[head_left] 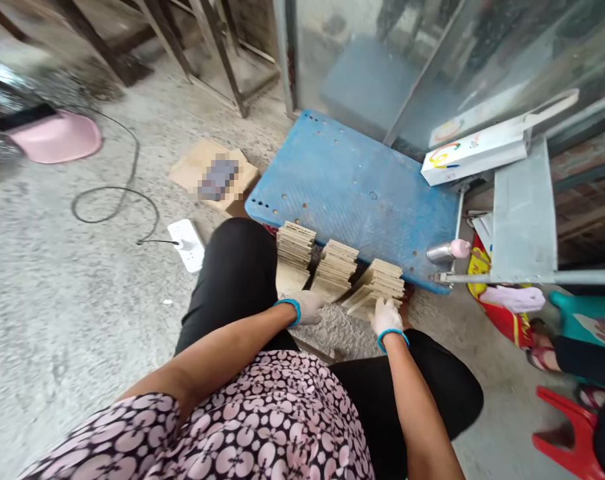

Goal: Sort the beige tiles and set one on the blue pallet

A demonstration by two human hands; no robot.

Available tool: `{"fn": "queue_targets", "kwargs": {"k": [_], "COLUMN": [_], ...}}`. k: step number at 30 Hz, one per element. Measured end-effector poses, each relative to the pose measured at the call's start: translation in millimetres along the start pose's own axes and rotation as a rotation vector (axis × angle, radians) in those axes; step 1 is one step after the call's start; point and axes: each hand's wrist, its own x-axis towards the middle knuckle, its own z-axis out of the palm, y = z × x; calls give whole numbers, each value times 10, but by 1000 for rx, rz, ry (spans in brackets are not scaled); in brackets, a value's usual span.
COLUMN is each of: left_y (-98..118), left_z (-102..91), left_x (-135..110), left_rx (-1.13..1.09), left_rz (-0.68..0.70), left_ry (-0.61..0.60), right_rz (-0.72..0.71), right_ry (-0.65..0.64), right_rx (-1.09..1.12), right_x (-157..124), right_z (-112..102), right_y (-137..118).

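The person sits low on the concrete floor (57,313), knees apart, both hands in white gloves with blue cuffs. 3 stacks of thin wooden pieces lean against the near edge of the blue board (352,187), which serves as reference throughout.

The left hand (306,308) rests at the foot of the middle stack (336,270), fingers curled loosely against its lowest pieces; whether they actually pinch a piece cannot be told. The right hand (386,317) lies on the right stack (377,287), fingers spread flat over the tilted pieces, not closed round them. The left stack (293,257) stands untouched, just beside the person's left knee.

Left of the board lie a cardboard piece (212,177) and a white power strip (186,244) with a black cable. At the board's right corner sits a small metal canister with a pink cap (447,251). Beyond it a co-worker's gloved hand (515,298) is seen, near a red stool (567,427).
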Motion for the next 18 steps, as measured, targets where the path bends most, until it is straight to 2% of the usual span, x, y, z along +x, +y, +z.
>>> {"fn": "queue_targets", "kwargs": {"k": [6, 14, 18], "left_y": [-59, -7, -10], "left_z": [104, 34, 46], "left_x": [145, 12, 30], "left_rx": [29, -5, -10], "left_rz": [-64, -79, -84], "left_ry": [-55, -6, -15], "right_rz": [41, 11, -21], "right_ry": [103, 112, 130], "right_rx": [-15, -46, -47], "right_x": [56, 94, 112], "right_z": [217, 333, 381], "right_y": [-83, 46, 90]}}
